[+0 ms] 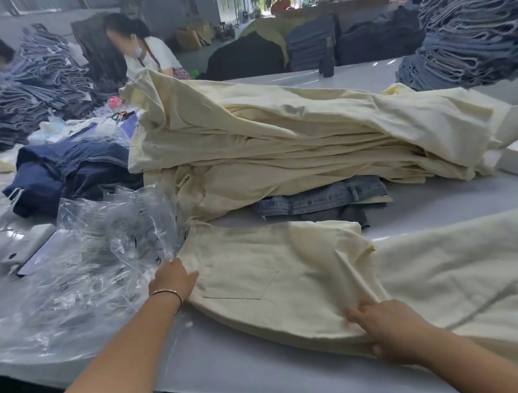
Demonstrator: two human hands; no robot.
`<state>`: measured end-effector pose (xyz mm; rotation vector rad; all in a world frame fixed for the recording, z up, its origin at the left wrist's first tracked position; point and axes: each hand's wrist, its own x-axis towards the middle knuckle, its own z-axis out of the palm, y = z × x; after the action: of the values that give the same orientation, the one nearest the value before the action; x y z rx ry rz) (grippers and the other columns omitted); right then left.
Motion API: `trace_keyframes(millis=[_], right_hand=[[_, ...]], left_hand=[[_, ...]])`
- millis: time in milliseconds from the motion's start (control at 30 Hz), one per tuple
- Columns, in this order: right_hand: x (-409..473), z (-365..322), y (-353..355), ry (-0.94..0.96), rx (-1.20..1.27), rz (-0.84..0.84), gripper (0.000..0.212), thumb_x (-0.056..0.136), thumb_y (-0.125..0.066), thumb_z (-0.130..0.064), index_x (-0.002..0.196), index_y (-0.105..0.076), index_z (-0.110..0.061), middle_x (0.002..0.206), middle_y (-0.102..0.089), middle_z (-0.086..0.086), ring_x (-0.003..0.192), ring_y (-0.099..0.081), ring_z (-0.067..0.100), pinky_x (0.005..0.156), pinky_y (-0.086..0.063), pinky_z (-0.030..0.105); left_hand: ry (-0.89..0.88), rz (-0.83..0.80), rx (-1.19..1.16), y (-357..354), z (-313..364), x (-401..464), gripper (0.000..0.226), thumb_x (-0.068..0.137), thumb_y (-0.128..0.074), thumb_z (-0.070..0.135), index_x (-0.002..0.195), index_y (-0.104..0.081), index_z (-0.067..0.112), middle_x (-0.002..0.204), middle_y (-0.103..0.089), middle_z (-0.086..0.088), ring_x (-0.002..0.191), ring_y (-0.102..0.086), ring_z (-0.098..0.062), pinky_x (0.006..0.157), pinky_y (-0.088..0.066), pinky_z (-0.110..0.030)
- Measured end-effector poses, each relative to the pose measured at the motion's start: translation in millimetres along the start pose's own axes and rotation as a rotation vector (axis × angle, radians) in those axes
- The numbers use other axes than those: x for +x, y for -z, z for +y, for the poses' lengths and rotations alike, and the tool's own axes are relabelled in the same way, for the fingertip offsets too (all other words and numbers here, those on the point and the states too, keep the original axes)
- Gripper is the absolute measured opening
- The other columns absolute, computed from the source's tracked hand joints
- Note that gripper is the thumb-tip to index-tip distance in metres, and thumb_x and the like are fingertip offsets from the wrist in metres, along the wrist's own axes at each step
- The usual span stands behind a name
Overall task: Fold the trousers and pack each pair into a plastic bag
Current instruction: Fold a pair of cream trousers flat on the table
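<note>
Right fingers [364, 310]: curled on a raised fold of cream cloth, thumb under the near edge, pinching it.
Right hand [389, 328]: at the near edge of the trousers, by the crotch fold.
Left fingers [187, 276]: hard to read; the thumb lies on the cream cloth, the rest are hidden toward the plastic, so I cannot tell whether they grip.
Left hand [172, 280]: at the waist end of the trousers, where cloth meets bags; a bracelet [167, 293] on the wrist.
Trousers [285, 278]: cream pair, flat on the table in front of the person, waist to the left, back pocket up, legs running off to the right.
Bags [76, 263]: heap of clear printed plastic left of the trousers, touching the waist end.
Cream pile [293, 135]: tall stack of like trousers behind, resting partly on jeans [320, 199].
Navy pile [67, 175]: dark garments left of the cream pile.
Table [259, 368]: white top, bearing all of it.
Far side: denim stacks [467, 32] at right and left; two people sit at far left.
</note>
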<state>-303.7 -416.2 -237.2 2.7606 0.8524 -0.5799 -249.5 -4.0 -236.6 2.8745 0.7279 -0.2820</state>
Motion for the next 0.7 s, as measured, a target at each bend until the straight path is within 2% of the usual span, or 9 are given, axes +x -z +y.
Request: trace_keyframes(millis=[100,167,233,367,467,533,567,633,700], right_hand=[[4,-4,-7,-0.026,0.003,0.002,0.071,0.080,-0.050,-0.029,0.145,-0.022,-0.030,0.128,-0.050,0.001,0.116,-0.054,0.027,0.085,-0.045,0.035],[6,-3,-10,-0.050,0.032,0.015,0.077,0.080,-0.050,-0.032,0.149,-0.016,-0.030,0.130,-0.048,-0.001,0.120,-0.051,0.023,0.087,-0.044,0.034],[9,-3,-12,-0.092,0.090,0.037,0.079,0.076,-0.051,-0.034,0.147,-0.016,-0.032,0.130,-0.049,-0.006,0.120,-0.051,0.018,0.083,-0.043,0.031],[18,-3,-14,-0.191,0.141,0.086,0.068,0.073,-0.049,-0.033,0.137,-0.027,-0.031,0.126,-0.055,-0.010,0.112,-0.058,0.020,0.075,-0.042,0.030],[30,3,-8,-0.270,0.143,0.166,0.069,0.076,-0.048,-0.032,0.141,-0.026,-0.032,0.131,-0.052,-0.011,0.112,-0.059,0.021,0.079,-0.046,0.031],[40,6,1,-0.271,0.165,0.243,0.069,0.078,-0.047,-0.029,0.144,-0.025,-0.033,0.138,-0.045,-0.011,0.111,-0.059,0.022,0.079,-0.046,0.032],[45,6,5,-0.258,0.168,0.285,0.070,0.079,-0.047,-0.026,0.144,-0.025,-0.035,0.142,-0.041,-0.012,0.110,-0.058,0.022,0.079,-0.046,0.032],[54,6,15,-0.229,0.165,0.385,0.068,0.078,-0.047,-0.019,0.142,-0.029,-0.035,0.145,-0.036,-0.014,0.110,-0.058,0.020,0.075,-0.046,0.031],[57,1,27,-0.209,0.145,0.436,0.064,0.072,-0.058,-0.018,0.134,-0.045,-0.029,0.137,-0.046,-0.007,0.101,-0.062,0.022,0.067,-0.047,0.031]], left_hand=[[0.097,0.022,0.002,-5,0,11,0.071,0.083,-0.059,0.059,0.133,-0.042,0.011,0.136,-0.047,-0.014,0.125,-0.044,-0.035,0.099,-0.041,-0.044],[0.157,0.068,0.033,-4,2,16,0.074,0.077,-0.062,0.063,0.128,-0.046,0.011,0.131,-0.052,-0.014,0.121,-0.048,-0.033,0.097,-0.039,-0.042],[0.140,0.096,0.030,2,5,22,0.062,0.077,-0.065,0.056,0.119,-0.053,0.014,0.122,-0.060,-0.010,0.113,-0.056,-0.029,0.091,-0.040,-0.037],[-0.122,0.077,-0.150,23,19,29,0.028,0.084,-0.061,0.029,0.106,-0.056,0.012,0.108,-0.063,-0.012,0.098,-0.059,-0.031,0.073,-0.041,-0.031],[-0.173,0.327,-0.372,53,16,30,0.023,0.085,-0.065,0.027,0.088,-0.050,0.010,0.084,-0.060,-0.017,0.078,-0.057,-0.034,0.062,-0.040,-0.035],[-0.154,0.513,-0.458,75,4,31,0.024,0.086,-0.065,0.027,0.083,-0.047,0.012,0.069,-0.054,-0.010,0.067,-0.053,-0.032,0.055,-0.033,-0.032],[-0.133,0.573,-0.491,84,-4,32,0.023,0.086,-0.066,0.028,0.084,-0.048,0.013,0.067,-0.053,-0.008,0.066,-0.053,-0.031,0.054,-0.032,-0.031],[-0.073,0.627,-0.505,97,-22,37,0.024,0.086,-0.067,0.028,0.093,-0.055,0.009,0.077,-0.060,-0.017,0.072,-0.056,-0.036,0.059,-0.036,-0.034],[-0.007,0.583,-0.435,99,-39,40,0.029,0.086,-0.067,0.029,0.103,-0.058,0.007,0.092,-0.063,-0.025,0.081,-0.058,-0.040,0.065,-0.040,-0.037]])
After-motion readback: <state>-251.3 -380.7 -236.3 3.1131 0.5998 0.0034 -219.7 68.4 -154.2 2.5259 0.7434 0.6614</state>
